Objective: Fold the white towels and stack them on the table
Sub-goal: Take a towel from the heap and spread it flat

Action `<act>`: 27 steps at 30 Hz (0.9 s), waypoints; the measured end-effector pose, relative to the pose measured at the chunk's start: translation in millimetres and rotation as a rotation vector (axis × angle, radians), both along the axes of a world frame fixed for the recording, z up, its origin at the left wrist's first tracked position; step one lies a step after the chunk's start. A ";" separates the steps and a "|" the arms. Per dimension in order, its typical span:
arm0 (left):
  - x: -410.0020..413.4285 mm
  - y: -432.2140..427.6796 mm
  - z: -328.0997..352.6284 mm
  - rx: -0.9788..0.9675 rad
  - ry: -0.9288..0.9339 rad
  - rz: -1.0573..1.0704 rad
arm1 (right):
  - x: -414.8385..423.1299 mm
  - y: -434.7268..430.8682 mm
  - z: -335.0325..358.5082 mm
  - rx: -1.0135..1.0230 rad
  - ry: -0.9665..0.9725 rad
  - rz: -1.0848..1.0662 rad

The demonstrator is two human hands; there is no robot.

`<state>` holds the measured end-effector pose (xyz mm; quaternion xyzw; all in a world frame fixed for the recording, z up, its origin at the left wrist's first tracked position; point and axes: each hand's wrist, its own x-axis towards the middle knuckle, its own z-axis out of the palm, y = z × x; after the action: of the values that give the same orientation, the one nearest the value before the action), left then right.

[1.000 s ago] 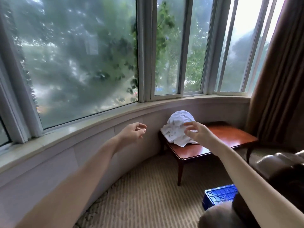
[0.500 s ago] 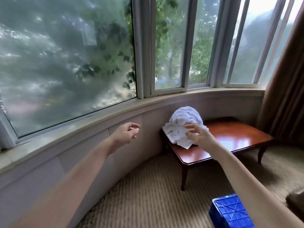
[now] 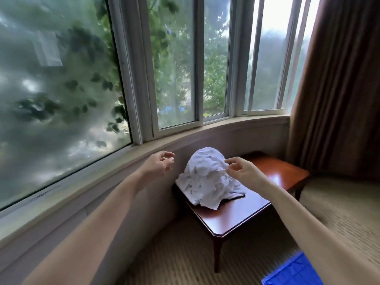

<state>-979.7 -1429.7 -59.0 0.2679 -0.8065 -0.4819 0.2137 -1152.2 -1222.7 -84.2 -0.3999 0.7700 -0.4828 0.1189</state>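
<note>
Closed in a bit over the last half second: the heap looks bigger and my right hand (image 3: 244, 171) has slid up onto its upper right flank.

Everything below is placed off the table (image 3: 236, 219). A curved window wall (image 3: 144, 145) runs behind it, a brown curtain (image 3: 339, 89) hangs past its far end, and a blue crate (image 3: 292, 272) sits on the floor off its near corner.

The white towels (image 3: 205, 182) are one crumpled mound at the table's wall-side end, with no real long axis, and the rest of the top is bare wood.

The right hand is the nearer one, fingers half curled with the tips right at the cloth. I can't tell if a fold is pinched yet. The left hand (image 3: 159, 164) hangs just off the mound's wall side, loosely curled and holding nothing.

Nothing stands between either hand and the towels, so I reckon the next move is plucking one off the top.
</note>
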 end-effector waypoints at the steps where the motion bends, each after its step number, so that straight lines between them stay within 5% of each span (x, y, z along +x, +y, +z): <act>1: -15.0 -9.6 1.4 0.007 0.009 -0.020 | -11.4 -4.0 0.5 -0.005 0.009 -0.031; 12: -151.3 -41.5 -47.5 0.147 -0.045 -0.216 | -107.3 6.8 -22.8 0.096 0.009 -0.286; 27: -356.8 -48.0 -66.7 0.230 -0.075 -0.244 | -312.1 6.2 -61.8 0.099 -0.128 -0.281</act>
<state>-1336.6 -1477.6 -125.7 0.2083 -0.7799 -0.5832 0.0913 -1464.3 -1216.5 -146.0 -0.2503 0.8321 -0.4805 0.1185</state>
